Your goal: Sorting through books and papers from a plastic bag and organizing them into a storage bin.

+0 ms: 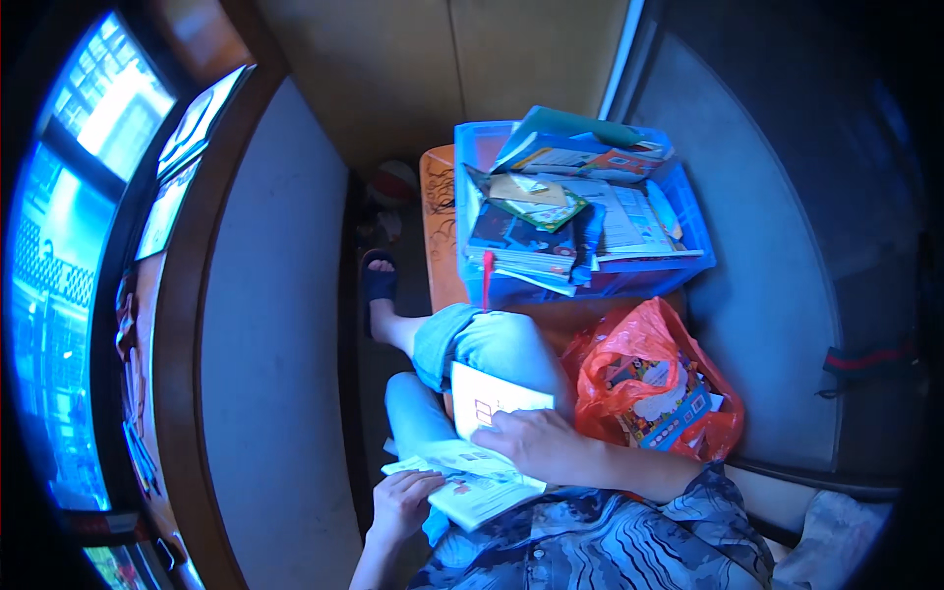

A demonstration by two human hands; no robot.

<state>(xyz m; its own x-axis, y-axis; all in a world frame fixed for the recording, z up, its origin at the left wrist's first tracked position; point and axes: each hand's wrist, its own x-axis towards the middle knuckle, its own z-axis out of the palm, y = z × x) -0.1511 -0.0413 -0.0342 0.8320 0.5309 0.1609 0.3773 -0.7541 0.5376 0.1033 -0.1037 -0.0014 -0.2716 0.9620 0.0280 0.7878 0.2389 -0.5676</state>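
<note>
An open book [470, 484] with pale pages lies on my lap, over my blue denim shorts. My left hand [401, 503] grips its lower left edge. Across the pages rests my right hand [536, 442], fingers spread flat, touching a lifted page [492, 397] that stands up toward my knee. Whether the right hand pinches that page is hard to tell.
A blue plastic crate [693, 211] piled with several books and booklets sits on an orange wooden bench [440, 246] ahead. A red plastic bag [649, 388] holding colourful books lies at my right. My sandalled foot [379, 280] is on the floor; a window [69, 275] is at the left.
</note>
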